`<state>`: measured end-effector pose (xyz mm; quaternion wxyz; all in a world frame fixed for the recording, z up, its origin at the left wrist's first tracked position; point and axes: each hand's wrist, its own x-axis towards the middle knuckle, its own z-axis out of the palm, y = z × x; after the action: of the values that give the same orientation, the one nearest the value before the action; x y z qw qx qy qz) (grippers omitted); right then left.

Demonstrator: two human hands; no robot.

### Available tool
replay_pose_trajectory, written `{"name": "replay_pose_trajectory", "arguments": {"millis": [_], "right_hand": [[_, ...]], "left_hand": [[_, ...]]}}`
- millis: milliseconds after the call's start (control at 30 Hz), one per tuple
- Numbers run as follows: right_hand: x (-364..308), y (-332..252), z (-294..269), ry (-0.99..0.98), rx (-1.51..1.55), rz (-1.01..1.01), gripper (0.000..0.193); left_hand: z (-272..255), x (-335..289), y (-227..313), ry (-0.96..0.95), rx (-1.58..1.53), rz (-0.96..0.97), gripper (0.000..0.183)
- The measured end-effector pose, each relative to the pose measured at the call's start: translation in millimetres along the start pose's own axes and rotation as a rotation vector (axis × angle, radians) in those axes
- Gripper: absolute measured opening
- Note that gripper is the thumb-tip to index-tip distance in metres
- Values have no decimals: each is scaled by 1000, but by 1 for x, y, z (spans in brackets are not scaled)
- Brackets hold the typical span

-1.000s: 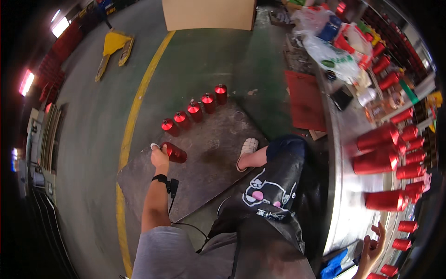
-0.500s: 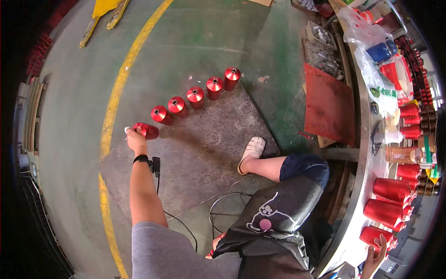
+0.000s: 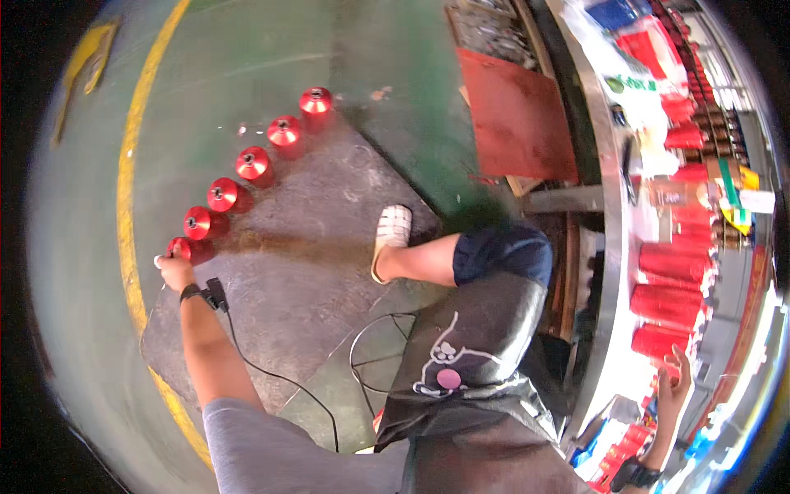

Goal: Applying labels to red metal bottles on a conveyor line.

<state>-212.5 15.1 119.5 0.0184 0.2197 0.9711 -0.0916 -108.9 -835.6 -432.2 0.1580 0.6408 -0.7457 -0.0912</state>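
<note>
At the left end of a slanting row, my left hand [image 3: 174, 270] is closed around a shiny red metal cylinder [image 3: 196, 250] at floor level. More red cylinders with sloped shoulders and small necks, such as the one in mid-row [image 3: 253, 163], stand upright along the edge of a dark floor plate [image 3: 288, 305]. Over the bench on the right, my right hand [image 3: 675, 383] has its fingers apart and curved, with nothing seen in it. Just beyond its fingertips a red cylinder [image 3: 661, 341] lies on its side among similar ones.
The bench [image 3: 609, 272] also carries plastic bags, a blue item [image 3: 617, 12] and a brown container [image 3: 679, 193]. A red sheet [image 3: 518, 119] leans below it. My foot in a pale clog [image 3: 394, 226] rests on the plate; a black cable [image 3: 284, 377] hangs from my left wrist.
The view has swung, shifting the scene left and tilting it. The cylinder in my left hand now stands more upright, close to the row. My right hand has come away from the bench cylinder.
</note>
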Motion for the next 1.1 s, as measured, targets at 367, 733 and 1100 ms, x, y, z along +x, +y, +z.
{"name": "replay_pose_trajectory", "arguments": {"millis": [367,733,1100], "right_hand": [[-62,73,-2,207,256,20,51],[-136,221,17,392,654,97,45],[-226,318,33,563,777,305,41]], "left_hand": [[63,-175,-10,-245,-283,73,76],[-299,-439,389,-1162,-1213,816,27],[-487,-793,438,-1334,-1120,1851,52]]}}
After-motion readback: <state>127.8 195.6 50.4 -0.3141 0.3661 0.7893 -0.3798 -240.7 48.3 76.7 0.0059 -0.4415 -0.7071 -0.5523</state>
